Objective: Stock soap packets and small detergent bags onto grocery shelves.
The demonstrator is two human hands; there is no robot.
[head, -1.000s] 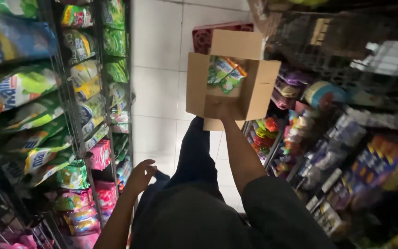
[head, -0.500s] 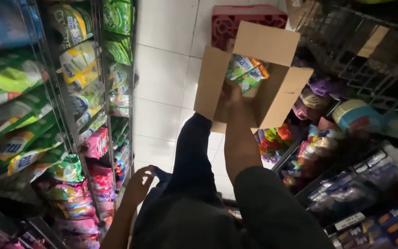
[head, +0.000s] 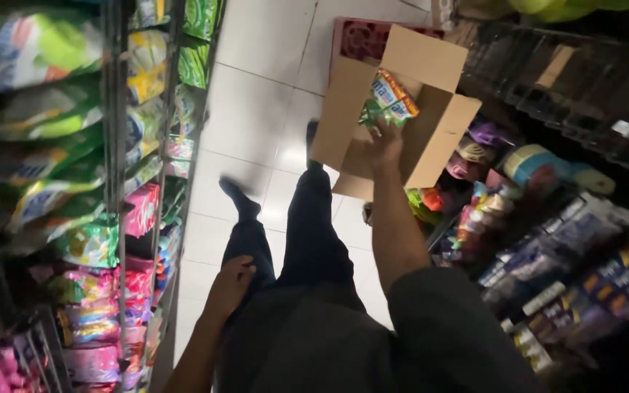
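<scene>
Reaching into an open brown cardboard box point(head: 416, 138) on the white tiled aisle floor, the right hand point(head: 386, 135) closes round a green and yellow packet point(head: 389, 100) just above it, while the empty, loosely curled left hand point(head: 231, 285) rests against the thigh.

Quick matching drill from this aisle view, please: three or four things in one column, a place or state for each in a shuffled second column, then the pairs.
1. right hand
2. left hand
3. box
4. crate

a. red, on the floor beyond the box
b. open, flaps up, on the floor by the right shelves
c. gripping a green packet at the box
d. resting on the thigh, holding nothing

Pairs: 1-c, 2-d, 3-b, 4-a
</scene>
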